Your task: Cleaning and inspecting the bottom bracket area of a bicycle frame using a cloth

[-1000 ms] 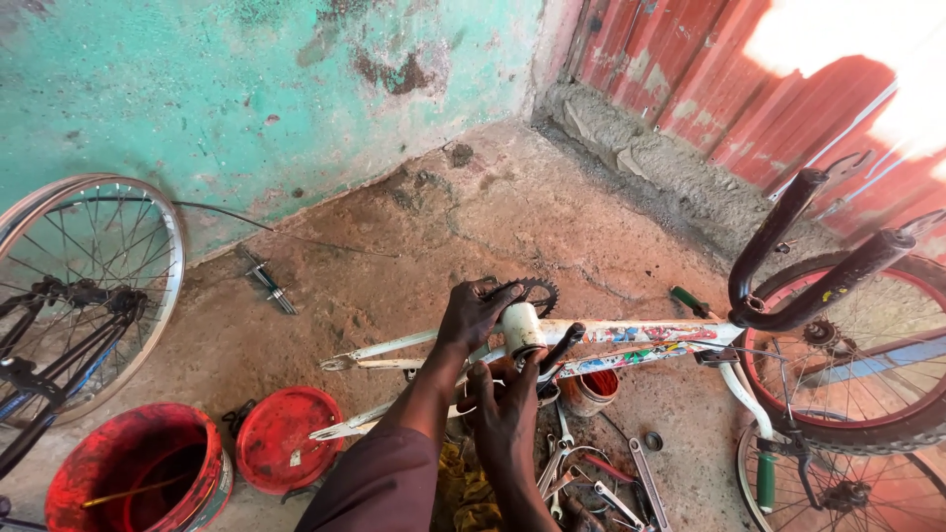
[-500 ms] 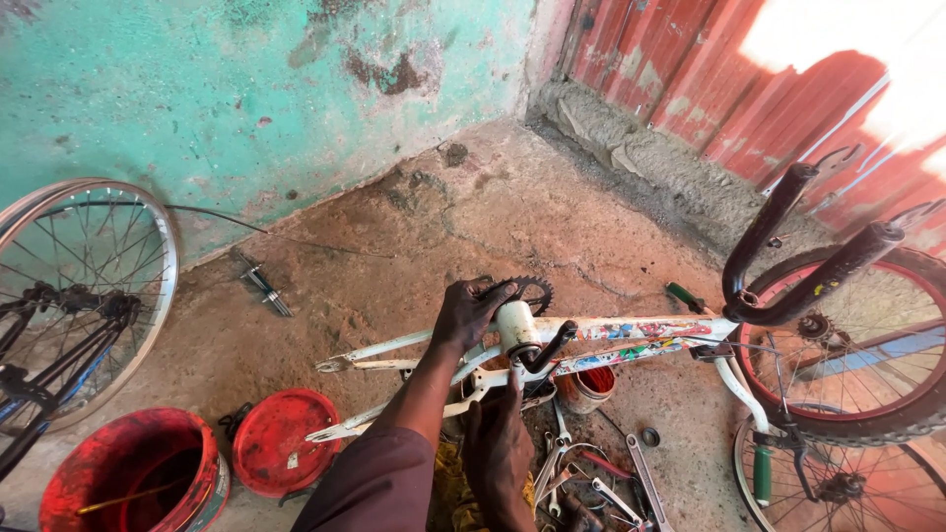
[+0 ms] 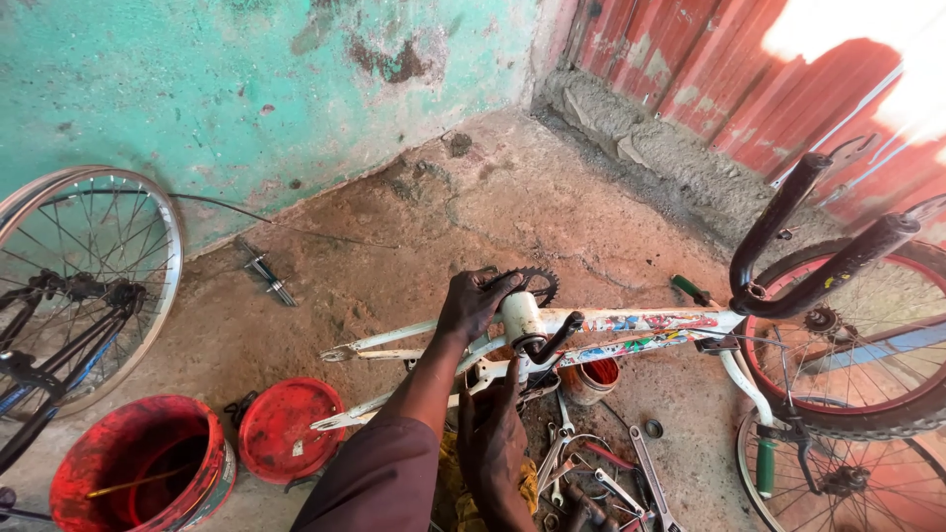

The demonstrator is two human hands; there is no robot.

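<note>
A white bicycle frame [image 3: 650, 325] with coloured stickers lies across the dirt floor. My left hand [image 3: 471, 303] is closed over the black toothed chainring [image 3: 540, 283], next to the white bottom bracket shell [image 3: 519, 315] and black crank arm [image 3: 554, 340]. My right hand [image 3: 493, 433] reaches up against the underside of the frame just below the shell. Its fingers are hidden behind the tubes, so I cannot see whether it holds anything.
Wrenches and small tools [image 3: 601, 473] lie beside my right hand, near a small red-rimmed tin [image 3: 591, 379]. A red bucket [image 3: 138, 463] and red lid [image 3: 281, 429] stand at the left. There is a spoked wheel [image 3: 89, 266] at far left and bicycle wheels and handlebars [image 3: 818, 266] at right. A turquoise wall stands behind.
My right hand has dropped from beside the left hand to beneath the frame. The left hand stays on the chainring.
</note>
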